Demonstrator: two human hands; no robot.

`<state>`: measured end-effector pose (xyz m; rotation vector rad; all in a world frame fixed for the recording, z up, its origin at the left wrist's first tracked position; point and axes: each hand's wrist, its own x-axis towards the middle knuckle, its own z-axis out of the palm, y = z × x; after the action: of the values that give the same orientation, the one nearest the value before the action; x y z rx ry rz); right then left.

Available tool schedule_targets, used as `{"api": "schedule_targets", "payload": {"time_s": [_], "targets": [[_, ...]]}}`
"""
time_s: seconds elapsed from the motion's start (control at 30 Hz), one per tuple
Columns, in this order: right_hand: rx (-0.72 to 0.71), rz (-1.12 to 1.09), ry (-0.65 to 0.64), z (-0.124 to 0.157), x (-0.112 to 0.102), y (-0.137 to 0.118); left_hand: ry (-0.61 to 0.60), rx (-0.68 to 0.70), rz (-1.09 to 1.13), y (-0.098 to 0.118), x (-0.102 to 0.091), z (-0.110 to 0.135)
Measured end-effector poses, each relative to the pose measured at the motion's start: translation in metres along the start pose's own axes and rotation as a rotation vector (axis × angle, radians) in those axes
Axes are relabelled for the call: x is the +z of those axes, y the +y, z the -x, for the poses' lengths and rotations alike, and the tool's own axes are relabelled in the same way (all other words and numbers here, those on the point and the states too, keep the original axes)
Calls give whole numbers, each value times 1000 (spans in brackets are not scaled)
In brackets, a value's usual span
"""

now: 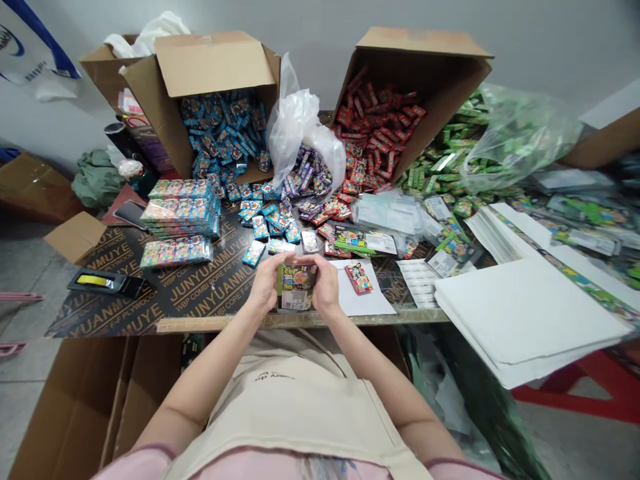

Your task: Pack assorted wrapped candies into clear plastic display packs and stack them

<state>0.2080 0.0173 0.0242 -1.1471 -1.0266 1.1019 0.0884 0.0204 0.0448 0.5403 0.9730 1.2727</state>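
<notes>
Both hands hold one clear packet point(297, 287) of small colourful packs, just above the table's near edge. My left hand point(263, 283) grips its left side, my right hand point(326, 285) its right side, fingers curled over the top. A red pack point(359, 277) lies on a white sheet point(363, 300) just right of my right hand. Loose blue packs point(260, 223) and purple packs point(307, 177) lie spread behind the hands.
Tilted cartons hold blue packs point(223, 130) and red packs point(380, 123); green packs point(443, 163) spill from a clear bag. Stacked filled packets point(183, 207) sit left, a tape dispenser point(107, 283) near the left edge, white sheets point(525, 320) right, an open carton point(80, 400) on the floor.
</notes>
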Motion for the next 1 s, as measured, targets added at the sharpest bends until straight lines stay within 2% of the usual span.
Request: {"api": "schedule_targets", "payload": {"time_s": [0.1, 0.17, 0.23, 0.3, 0.37, 0.47, 0.53, 0.67, 0.73, 1.0], "targets": [[-5, -70, -70, -9, -16, -13, -118, 182, -259, 14, -7, 6], [-39, -74, -109, -13, -28, -20, -197, 394, -516, 23, -9, 13], [-109, -17, -145, -15, -38, -23, -283, 654, -751, 28, -9, 19], [-200, 54, -185, -14, -48, -24, -355, 869, -897, 29, -9, 23], [-307, 125, -259, -13, -56, -23, -371, 965, -969, 28, -10, 24], [-447, 218, -328, -9, -61, -24, -328, 931, -992, 30, -11, 21], [-476, 273, -292, -7, -60, -29, -304, 834, -989, 35, -10, 19], [-339, 353, -315, -8, -56, -44, -310, 531, -944, 48, -4, 14], [-263, 361, -352, -10, -56, -51, -329, 445, -916, 51, -1, 13], [-204, 294, -383, -6, -56, -56, -361, 442, -878, 50, -1, 14]]}}
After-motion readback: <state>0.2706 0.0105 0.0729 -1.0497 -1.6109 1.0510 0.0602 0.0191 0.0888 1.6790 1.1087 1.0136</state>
